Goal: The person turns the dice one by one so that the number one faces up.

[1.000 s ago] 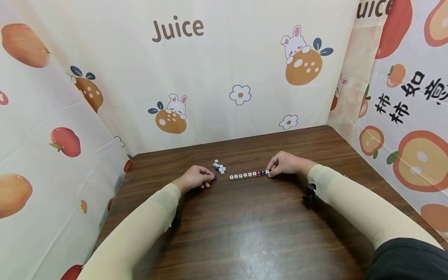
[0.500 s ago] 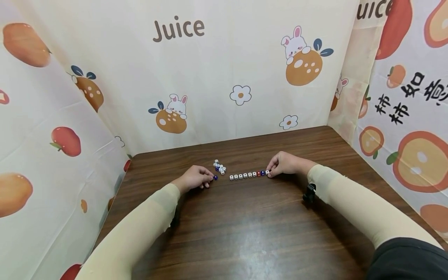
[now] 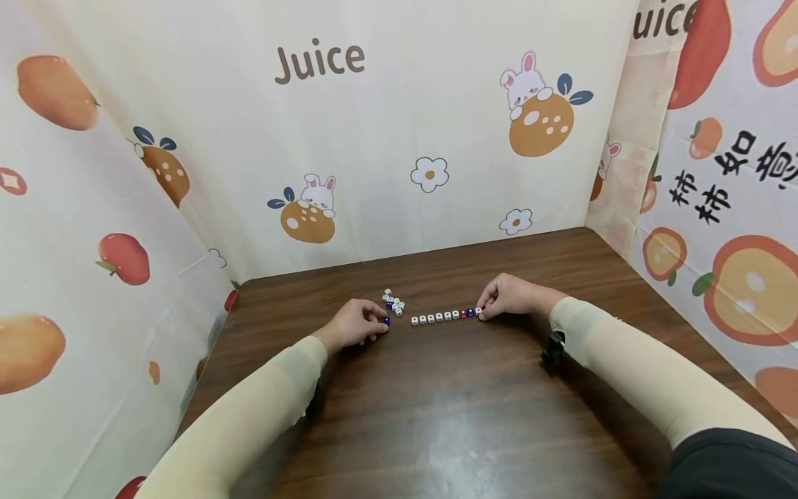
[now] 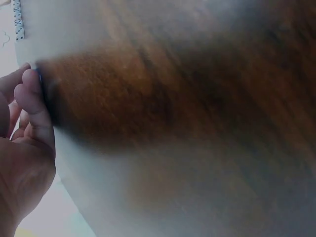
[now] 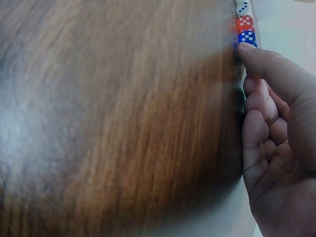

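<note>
A row of dice [image 3: 439,317], mostly white with one red die [image 3: 463,314] and one blue die [image 3: 470,313], lies on the brown table. My right hand [image 3: 508,294] pinches the white die [image 3: 479,312] at the row's right end; the thumb mostly hides it in the right wrist view. Left of the row, my left hand [image 3: 357,323] holds another blue die [image 3: 386,321] at its fingertips, apart from the row. Only a thin blue edge of it shows in the left wrist view.
A loose cluster of white dice [image 3: 398,305] with a blue one among them lies beyond the left hand. The wood-grain table [image 3: 436,402] meets printed cloth walls [image 3: 374,138] at the back and both sides.
My left fingers have shifted slightly and closed around the blue die, which sat beside the fingertips half a second ago. The right hand stays at the row's end. The head view has tilted slightly.
</note>
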Action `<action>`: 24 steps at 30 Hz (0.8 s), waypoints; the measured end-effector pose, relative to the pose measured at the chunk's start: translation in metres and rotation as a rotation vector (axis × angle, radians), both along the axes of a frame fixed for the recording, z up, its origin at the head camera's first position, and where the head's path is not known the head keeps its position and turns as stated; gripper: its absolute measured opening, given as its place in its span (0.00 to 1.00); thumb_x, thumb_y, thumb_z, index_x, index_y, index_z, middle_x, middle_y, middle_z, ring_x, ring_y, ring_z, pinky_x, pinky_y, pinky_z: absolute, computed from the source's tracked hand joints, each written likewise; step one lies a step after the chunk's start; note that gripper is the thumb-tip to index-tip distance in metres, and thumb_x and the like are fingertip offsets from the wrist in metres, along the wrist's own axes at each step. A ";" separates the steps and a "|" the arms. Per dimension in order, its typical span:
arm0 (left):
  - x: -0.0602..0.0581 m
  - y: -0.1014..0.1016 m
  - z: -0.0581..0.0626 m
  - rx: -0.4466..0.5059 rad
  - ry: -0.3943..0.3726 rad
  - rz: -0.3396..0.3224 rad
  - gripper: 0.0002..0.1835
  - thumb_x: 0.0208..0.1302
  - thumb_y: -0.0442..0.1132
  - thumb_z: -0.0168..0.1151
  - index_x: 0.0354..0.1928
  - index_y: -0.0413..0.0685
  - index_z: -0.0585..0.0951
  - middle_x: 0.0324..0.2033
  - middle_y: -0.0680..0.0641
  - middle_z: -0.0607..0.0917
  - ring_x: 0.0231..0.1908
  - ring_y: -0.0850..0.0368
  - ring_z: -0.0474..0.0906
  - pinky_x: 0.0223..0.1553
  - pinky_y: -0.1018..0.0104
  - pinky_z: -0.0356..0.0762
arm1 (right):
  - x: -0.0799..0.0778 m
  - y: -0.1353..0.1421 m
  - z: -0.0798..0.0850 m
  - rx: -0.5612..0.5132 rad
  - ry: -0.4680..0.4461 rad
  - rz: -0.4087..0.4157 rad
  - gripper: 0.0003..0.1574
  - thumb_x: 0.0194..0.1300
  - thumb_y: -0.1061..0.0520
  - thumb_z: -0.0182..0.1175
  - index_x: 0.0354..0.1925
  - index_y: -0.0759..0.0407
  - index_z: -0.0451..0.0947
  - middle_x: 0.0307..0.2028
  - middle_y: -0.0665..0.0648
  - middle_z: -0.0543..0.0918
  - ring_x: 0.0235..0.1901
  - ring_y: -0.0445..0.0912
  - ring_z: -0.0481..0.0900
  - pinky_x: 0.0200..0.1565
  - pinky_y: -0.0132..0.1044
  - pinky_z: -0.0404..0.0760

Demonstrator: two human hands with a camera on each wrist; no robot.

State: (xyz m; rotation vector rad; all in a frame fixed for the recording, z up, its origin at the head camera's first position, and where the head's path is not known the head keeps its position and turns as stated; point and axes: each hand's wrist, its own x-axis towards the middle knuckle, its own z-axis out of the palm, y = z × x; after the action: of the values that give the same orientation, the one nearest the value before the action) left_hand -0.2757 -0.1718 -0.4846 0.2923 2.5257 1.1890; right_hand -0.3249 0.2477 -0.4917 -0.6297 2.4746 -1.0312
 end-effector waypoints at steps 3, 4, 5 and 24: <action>0.001 0.002 -0.001 -0.013 0.000 0.003 0.12 0.74 0.38 0.79 0.55 0.45 0.92 0.30 0.49 0.89 0.26 0.59 0.84 0.25 0.66 0.81 | 0.001 0.000 -0.002 -0.005 -0.002 0.002 0.11 0.64 0.58 0.84 0.42 0.61 0.96 0.32 0.49 0.94 0.33 0.37 0.84 0.38 0.29 0.83; 0.001 0.003 -0.001 -0.016 0.004 0.005 0.12 0.75 0.38 0.79 0.55 0.45 0.92 0.30 0.49 0.89 0.25 0.59 0.84 0.25 0.66 0.81 | 0.001 0.000 -0.003 -0.007 0.000 0.000 0.11 0.63 0.58 0.84 0.42 0.61 0.96 0.32 0.50 0.94 0.33 0.37 0.84 0.38 0.28 0.82; 0.001 0.003 -0.002 -0.019 0.007 0.007 0.12 0.74 0.38 0.79 0.55 0.45 0.92 0.30 0.49 0.89 0.25 0.58 0.84 0.24 0.66 0.81 | 0.002 0.001 -0.003 -0.010 0.005 -0.001 0.11 0.63 0.58 0.84 0.42 0.61 0.96 0.32 0.50 0.94 0.33 0.37 0.84 0.38 0.28 0.82; -0.003 0.013 -0.001 -0.060 0.063 -0.052 0.04 0.74 0.37 0.78 0.44 0.45 0.93 0.28 0.52 0.88 0.21 0.61 0.81 0.24 0.66 0.80 | 0.006 -0.003 -0.001 0.009 0.008 -0.021 0.09 0.64 0.61 0.83 0.42 0.62 0.96 0.32 0.50 0.94 0.32 0.38 0.83 0.37 0.29 0.82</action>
State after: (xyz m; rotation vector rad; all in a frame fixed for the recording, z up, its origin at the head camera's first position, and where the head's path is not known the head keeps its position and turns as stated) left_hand -0.2785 -0.1584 -0.4857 0.3843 2.5853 1.0992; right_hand -0.3189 0.2451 -0.4922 -0.6074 2.4965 -1.0270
